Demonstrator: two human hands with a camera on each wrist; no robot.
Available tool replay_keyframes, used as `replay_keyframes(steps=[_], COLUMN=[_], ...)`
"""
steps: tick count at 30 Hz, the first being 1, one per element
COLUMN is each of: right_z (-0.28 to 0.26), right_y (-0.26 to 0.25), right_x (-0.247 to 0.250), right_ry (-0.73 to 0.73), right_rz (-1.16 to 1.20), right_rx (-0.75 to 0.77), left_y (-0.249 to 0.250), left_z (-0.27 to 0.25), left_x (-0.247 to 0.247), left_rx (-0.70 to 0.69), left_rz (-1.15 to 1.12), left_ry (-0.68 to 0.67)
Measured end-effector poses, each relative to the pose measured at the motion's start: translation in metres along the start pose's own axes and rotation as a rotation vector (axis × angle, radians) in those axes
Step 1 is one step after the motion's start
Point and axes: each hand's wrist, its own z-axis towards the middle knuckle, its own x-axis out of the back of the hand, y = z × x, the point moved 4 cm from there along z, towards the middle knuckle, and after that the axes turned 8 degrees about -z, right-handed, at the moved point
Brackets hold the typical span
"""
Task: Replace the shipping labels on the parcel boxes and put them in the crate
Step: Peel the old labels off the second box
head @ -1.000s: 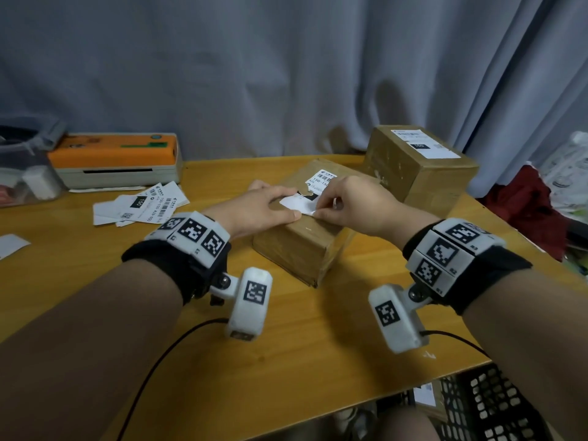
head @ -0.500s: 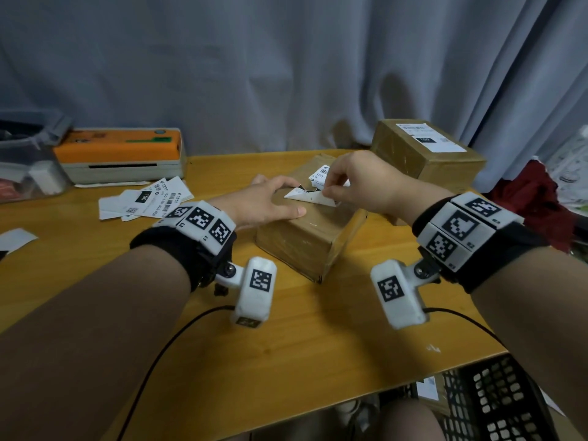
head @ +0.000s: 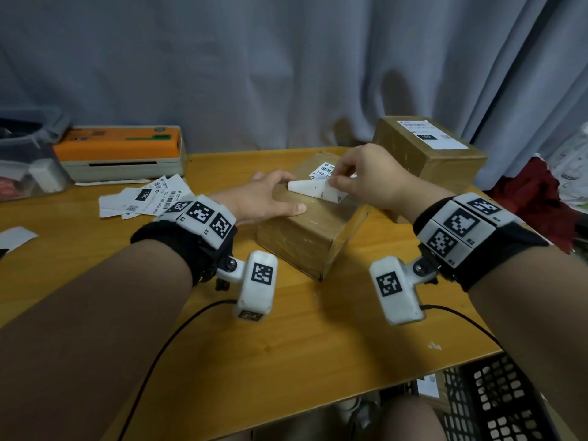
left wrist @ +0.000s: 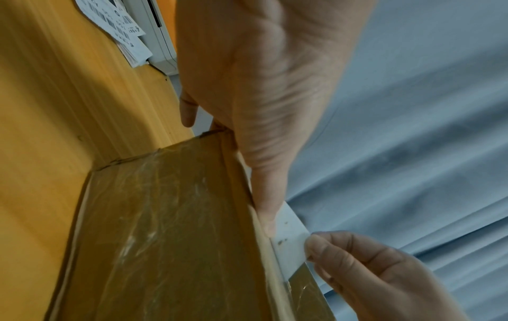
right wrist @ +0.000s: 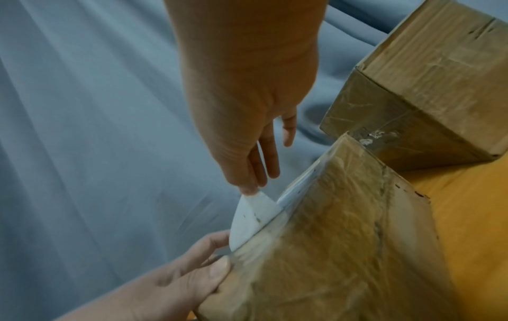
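Note:
A taped brown parcel box (head: 305, 237) lies in the middle of the wooden table (head: 286, 345). My left hand (head: 270, 198) lies flat on its top and presses it down, fingers straight, thumb along the near edge. My right hand (head: 366, 176) pinches the lifted corner of the old white label (head: 318, 189), which is partly peeled up with its blank underside showing. In the left wrist view the label (left wrist: 291, 236) stands up off the box edge between the right hand's fingertips (left wrist: 319, 249). A second labelled box (head: 439, 167) stands at the back right.
An orange-topped label printer (head: 121, 151) sits at the back left, with loose printed labels (head: 143, 198) before it. A clear bin (head: 25, 160) is at the far left. A black crate (head: 496, 399) stands on the floor under the table's right corner. Red cloth (head: 534, 189) lies right.
My right hand has pulled the label corner up and back, so more of it is peeled. My left hand let go of the label and now lies flat on the box.

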Motion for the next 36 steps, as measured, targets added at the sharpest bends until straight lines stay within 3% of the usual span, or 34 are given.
replay_keyframes(steps=[7, 15, 28, 33, 36], right_z=[-0.008, -0.009, -0.002, -0.004, -0.013], right_y=[0.001, -0.009, -0.011, -0.004, -0.003], right_x=[0.006, 0.009, 0.014, 0.015, 0.010], right_ry=[0.039, 0.086, 0.150, 0.098, -0.038], right_rz=[0.104, 0.063, 0.193, 0.275, 0.309], right_rx=[0.017, 0.077, -0.062, -0.084, -0.039], left_y=[0.000, 0.002, -0.001, 0.001, 0.003], left_z=[0.001, -0.001, 0.002, 0.003, 0.004], left_x=[0.001, 0.001, 0.001, 0.007, 0.020], left_rx=[0.001, 0.014, 0.004, -0.046, -0.094], left_rz=[-0.017, 0.008, 0.015, 0.079, 0.107], left_ry=[-0.004, -0.017, -0.037, -0.096, -0.118])
